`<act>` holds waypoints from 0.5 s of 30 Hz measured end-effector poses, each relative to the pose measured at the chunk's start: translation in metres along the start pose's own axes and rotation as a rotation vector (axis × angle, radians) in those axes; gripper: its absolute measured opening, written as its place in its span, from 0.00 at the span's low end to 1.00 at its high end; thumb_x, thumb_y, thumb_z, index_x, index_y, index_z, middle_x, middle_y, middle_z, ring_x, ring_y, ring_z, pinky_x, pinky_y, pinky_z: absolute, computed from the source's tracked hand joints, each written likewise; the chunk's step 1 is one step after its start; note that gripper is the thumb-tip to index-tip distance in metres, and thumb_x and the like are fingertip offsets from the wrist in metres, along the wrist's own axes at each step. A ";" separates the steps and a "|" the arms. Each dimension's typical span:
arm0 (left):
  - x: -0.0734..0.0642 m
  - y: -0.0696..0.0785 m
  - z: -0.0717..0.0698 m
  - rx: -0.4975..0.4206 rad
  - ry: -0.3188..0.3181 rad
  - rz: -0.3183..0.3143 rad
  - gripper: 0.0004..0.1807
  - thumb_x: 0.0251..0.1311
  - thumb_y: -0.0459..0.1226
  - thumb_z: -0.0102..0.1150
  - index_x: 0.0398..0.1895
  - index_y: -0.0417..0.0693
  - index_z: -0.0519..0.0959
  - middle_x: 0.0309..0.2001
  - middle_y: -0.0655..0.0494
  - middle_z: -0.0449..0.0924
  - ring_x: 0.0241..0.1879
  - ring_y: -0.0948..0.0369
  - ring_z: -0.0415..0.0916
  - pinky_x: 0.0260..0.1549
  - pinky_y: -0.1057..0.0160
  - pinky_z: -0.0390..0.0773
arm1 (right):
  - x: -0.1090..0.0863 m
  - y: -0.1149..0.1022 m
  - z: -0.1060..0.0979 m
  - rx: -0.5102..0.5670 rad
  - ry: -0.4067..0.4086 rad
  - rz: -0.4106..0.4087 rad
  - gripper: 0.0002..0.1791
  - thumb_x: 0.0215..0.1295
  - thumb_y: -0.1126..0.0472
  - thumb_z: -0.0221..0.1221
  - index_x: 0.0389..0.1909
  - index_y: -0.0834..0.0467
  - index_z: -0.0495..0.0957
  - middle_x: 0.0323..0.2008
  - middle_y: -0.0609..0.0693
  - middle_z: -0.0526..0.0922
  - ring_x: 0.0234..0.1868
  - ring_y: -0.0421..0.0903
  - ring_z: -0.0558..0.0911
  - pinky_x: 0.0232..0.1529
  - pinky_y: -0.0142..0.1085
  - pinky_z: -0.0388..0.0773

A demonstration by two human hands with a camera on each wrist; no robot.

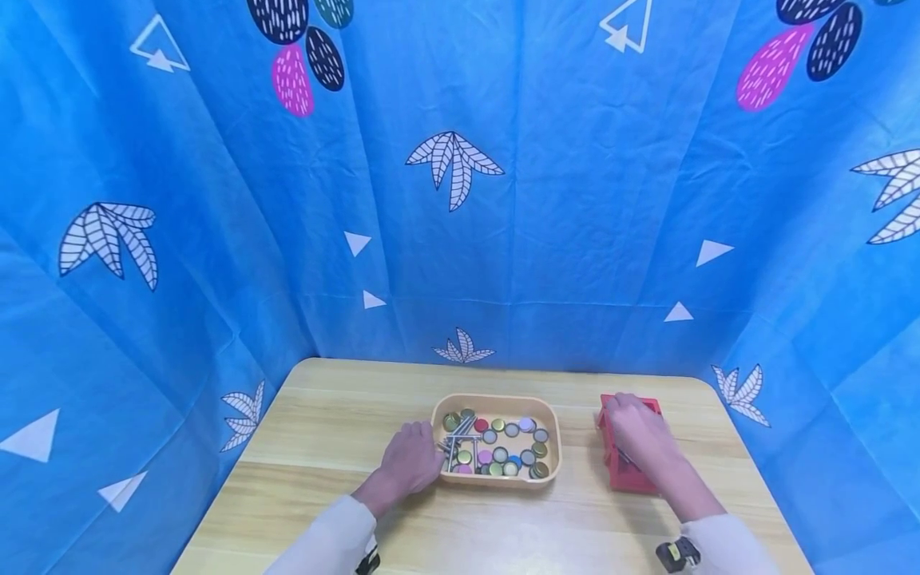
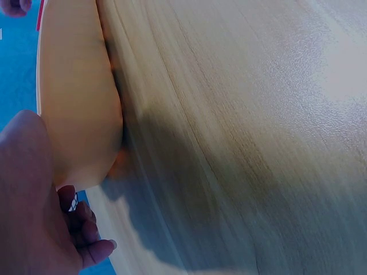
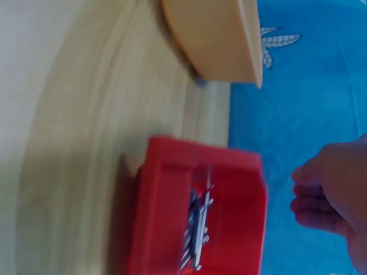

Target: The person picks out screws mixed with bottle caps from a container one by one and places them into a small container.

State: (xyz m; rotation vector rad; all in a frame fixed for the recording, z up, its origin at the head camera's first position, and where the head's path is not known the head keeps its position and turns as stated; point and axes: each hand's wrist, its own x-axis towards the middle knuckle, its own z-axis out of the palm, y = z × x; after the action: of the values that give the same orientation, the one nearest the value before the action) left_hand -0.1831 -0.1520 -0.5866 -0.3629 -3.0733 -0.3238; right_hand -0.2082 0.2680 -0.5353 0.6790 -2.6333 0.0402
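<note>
My left hand (image 1: 413, 461) holds the left end of a tan plastic tray (image 1: 496, 399). In the left wrist view its thumb lies over the rim and the other fingers curl beside the tray wall (image 2: 80, 97). Several bottle caps (image 1: 512, 430) in assorted colours lie in the tray, with a pile of silver nails (image 1: 467, 438) at its left side. My right hand (image 1: 640, 435) hovers over a red plastic bin (image 1: 632, 481). Its fingers are loosely bent in the right wrist view, with nothing seen between them. Several silver nails (image 3: 198, 232) lie inside the bin.
The wooden table (image 1: 323, 407) carries the tray near its middle and the bin toward its right side. Blue patterned cloth (image 1: 561, 239) hangs behind the table and at both sides.
</note>
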 end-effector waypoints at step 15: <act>0.000 0.001 -0.003 -0.011 -0.009 -0.011 0.16 0.60 0.42 0.51 0.39 0.35 0.74 0.29 0.50 0.68 0.29 0.56 0.64 0.29 0.58 0.68 | 0.046 -0.044 0.008 0.087 0.159 -0.169 0.11 0.56 0.71 0.72 0.40 0.64 0.85 0.37 0.56 0.88 0.42 0.52 0.87 0.43 0.40 0.87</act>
State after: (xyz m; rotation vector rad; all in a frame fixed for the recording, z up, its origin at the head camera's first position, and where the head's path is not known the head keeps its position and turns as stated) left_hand -0.1830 -0.1521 -0.5832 -0.3494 -3.0847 -0.3402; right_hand -0.2278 0.2074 -0.5275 0.8877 -2.4258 0.1541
